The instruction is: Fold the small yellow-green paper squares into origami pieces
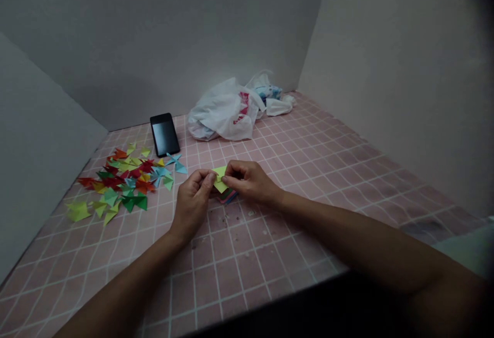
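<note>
A small yellow-green piece of folded paper [221, 185] is held between my two hands, near the middle of the view. My left hand [195, 192] pinches its left side with thumb and fingers. On its right side, the closed fingers of my right hand [250, 179] grip it too. Just below lies a stack of coloured paper [228, 197], with pink and blue edges showing and the rest hidden by the hands and the held sheet.
Many folded paper shapes [134, 202] in several colours lie spread at the left. Behind them a black phone [165, 135] rests on the pink checked tablecloth [309, 147]. A white plastic bag [227, 109] and a smaller bundle [272, 93] sit against the back wall.
</note>
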The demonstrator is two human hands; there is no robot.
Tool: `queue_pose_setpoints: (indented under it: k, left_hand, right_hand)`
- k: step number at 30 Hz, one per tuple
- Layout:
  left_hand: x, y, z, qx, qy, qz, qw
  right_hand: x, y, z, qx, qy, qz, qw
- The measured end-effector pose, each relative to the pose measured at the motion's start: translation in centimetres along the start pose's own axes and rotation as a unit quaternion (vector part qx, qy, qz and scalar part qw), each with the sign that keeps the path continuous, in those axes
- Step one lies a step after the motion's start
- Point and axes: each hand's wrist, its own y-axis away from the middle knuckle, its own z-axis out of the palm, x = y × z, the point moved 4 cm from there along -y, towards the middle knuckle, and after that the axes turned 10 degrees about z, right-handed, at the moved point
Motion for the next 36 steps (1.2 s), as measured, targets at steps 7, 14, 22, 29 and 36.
queue_pose_setpoints:
  k: [7,14,22,29,36]
  left_hand:
    - [-0.15,-0.15,0.12,-0.017,0.002,-0.015,1.000]
    - [-0.18,-0.15,-0.03,-0.011,-0.009,-0.014,1.000]
    - [-0.07,0.05,-0.01,-0.023,-0.014,-0.016,1.000]
    - [-0.18,0.02,0.14,-0.026,0.014,-0.020,0.999]
    - [-0.30,-0.15,0.02,-0.028,0.000,-0.008,1.000]
  right_hand:
    - [0.34,-0.12,0.02,0.002,-0.028,0.025,0.999]
    - [0.39,-0.09,0.23,-0.027,-0.004,0.003,1.000]
    - [0.20,0.13,0.42,-0.032,-0.025,0.019,0.999]
    - [0.21,0.03,0.20,-0.012,-0.031,0.032,0.999]
    - [0.03,-0.04,0.10,-0.014,-0.048,0.035,0.998]
